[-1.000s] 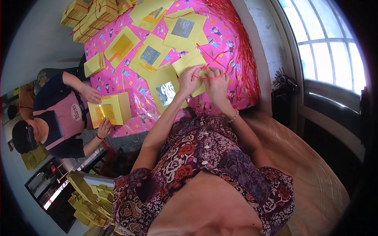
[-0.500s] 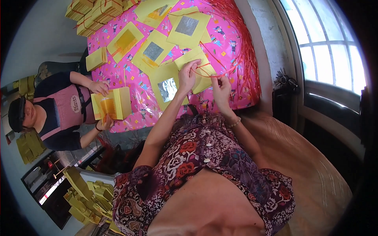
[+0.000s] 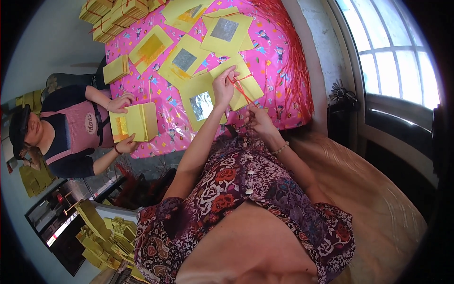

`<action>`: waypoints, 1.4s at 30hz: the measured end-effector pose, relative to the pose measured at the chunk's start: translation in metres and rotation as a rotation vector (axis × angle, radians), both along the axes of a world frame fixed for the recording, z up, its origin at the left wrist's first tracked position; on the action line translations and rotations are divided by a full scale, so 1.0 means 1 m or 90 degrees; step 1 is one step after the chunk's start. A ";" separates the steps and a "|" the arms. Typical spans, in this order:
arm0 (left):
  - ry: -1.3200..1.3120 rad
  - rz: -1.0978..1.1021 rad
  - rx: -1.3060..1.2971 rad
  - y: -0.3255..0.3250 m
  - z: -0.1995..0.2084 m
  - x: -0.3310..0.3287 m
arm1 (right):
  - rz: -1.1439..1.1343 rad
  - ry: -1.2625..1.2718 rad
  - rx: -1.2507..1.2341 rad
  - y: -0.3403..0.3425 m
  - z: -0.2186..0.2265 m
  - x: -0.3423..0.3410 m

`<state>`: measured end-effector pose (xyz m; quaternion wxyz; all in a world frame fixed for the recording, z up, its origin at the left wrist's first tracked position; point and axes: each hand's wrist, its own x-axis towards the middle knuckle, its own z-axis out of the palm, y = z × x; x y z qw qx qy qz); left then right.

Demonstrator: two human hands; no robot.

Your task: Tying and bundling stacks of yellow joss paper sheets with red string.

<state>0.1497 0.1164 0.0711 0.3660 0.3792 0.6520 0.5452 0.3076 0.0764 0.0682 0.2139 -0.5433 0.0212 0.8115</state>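
left hand (image 3: 223, 86) pressed a folded yellow paper bundle (image 3: 242, 84), fingers pinching a thin red string (image 3: 240, 88); right hand (image 3: 257, 119) fingers clamped its other end.

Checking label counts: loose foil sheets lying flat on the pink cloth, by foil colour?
Silver-foil sheets: 3
Gold-foil sheets: 2
Total: 5
Not counted: yellow bundle that left hand and right hand hold by its red string.

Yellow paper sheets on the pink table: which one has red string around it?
The folded yellow paper bundle under the person's left hand; the others lie flat, showing foil squares.
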 end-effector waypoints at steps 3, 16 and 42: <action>-0.053 -0.029 -0.030 0.002 -0.002 -0.007 | -0.004 0.014 -0.011 -0.001 -0.013 0.003; -0.345 -0.098 -0.225 0.035 0.018 -0.053 | 0.042 -0.036 -0.004 0.007 -0.095 0.012; -0.253 -0.225 -0.436 0.090 -0.047 -0.116 | -0.016 -0.117 -0.021 -0.012 -0.098 0.009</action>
